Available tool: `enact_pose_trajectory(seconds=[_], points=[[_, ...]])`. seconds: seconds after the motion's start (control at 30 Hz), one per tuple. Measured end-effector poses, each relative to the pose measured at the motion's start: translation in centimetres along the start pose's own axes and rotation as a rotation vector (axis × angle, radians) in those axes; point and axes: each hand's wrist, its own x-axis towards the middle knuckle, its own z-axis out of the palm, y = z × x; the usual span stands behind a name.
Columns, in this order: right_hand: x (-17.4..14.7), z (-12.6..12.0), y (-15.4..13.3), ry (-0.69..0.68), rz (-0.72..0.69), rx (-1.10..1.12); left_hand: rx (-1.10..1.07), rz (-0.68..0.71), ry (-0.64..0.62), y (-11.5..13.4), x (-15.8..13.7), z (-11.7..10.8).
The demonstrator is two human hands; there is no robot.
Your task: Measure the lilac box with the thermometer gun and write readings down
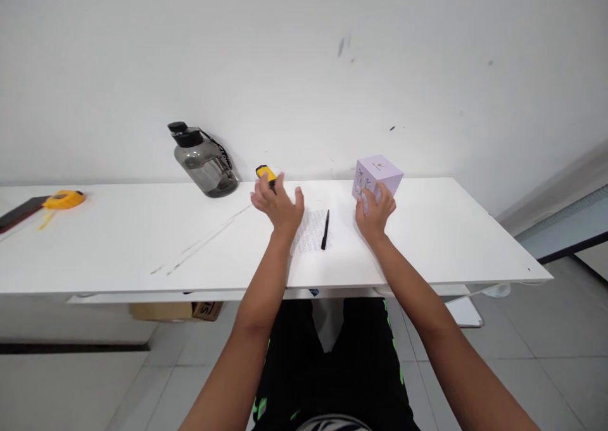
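My left hand (279,206) reaches toward the back of the white table, fingers spread and slightly bent. Just beyond its fingertips lies a small yellow and black object (266,173), partly hidden by the hand; I cannot make out its kind. My right hand (375,211) is on a lavender cardboard box (380,167) with a floral print, its thumb and fingers against the near sides. The box stands close to the wall. Between my forearms, a black pen (325,230) rests on a sheet of paper (308,233) covered in writing.
A grey see-through water bottle (204,162) with a black lid stands left of my left hand. Farther left on the white table (118,241) are a yellow tape measure (65,199) and a dark flat object (21,212). A cardboard box (164,311) sits below.
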Motion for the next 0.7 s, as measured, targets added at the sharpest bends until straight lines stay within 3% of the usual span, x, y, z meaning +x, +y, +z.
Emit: enact_pose_trajectory(seconds=[0.13, 0.23, 0.43, 0.57, 0.7], points=[[0.9, 0.0, 1.4, 0.121, 0.213, 0.037, 0.029, -0.164, 0.032, -0.5, 0.5, 0.1], [1.3, 0.5, 1.9, 0.014, 0.375, 0.112, -0.022, -0.22, -0.014, -1.5, 0.5, 0.9], [2.1, 0.8, 2.6, -0.125, 0.492, 0.152, -0.192, -0.505, -0.134, -4.3, 0.5, 3.0], [2.0, 0.6, 2.9, -0.165, 0.588, 0.23, -0.316, -0.513, -0.104, -5.5, 0.4, 4.1], [1.8, 0.8, 2.8, -0.107, 0.648, 0.318, -0.432, -0.515, -0.094, -5.7, 0.4, 4.4]])
